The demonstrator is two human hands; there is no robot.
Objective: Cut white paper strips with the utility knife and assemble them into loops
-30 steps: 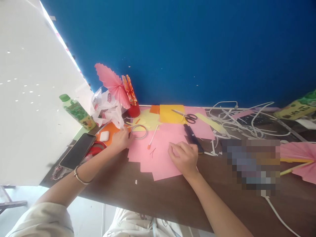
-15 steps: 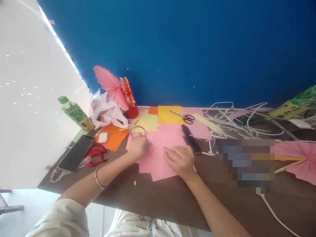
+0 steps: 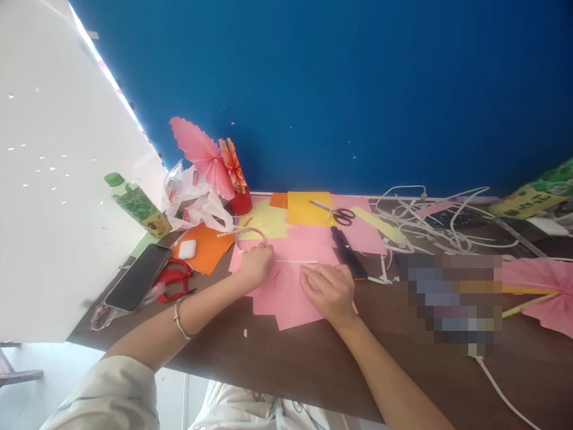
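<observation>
Fingers of the left hand pinched a white paper strip; the right hand pressed flat, fingers apart, on pink paper.

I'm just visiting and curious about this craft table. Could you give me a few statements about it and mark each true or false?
1. The left hand holds a thin white strip over the pink paper. True.
2. The right hand holds the scissors. False: it rests on the pink paper; the scissors lie on the yellow sheet.
3. The phone lies left of the left hand. True.
4. The green-capped bottle lies flat. False: it stands.
</observation>
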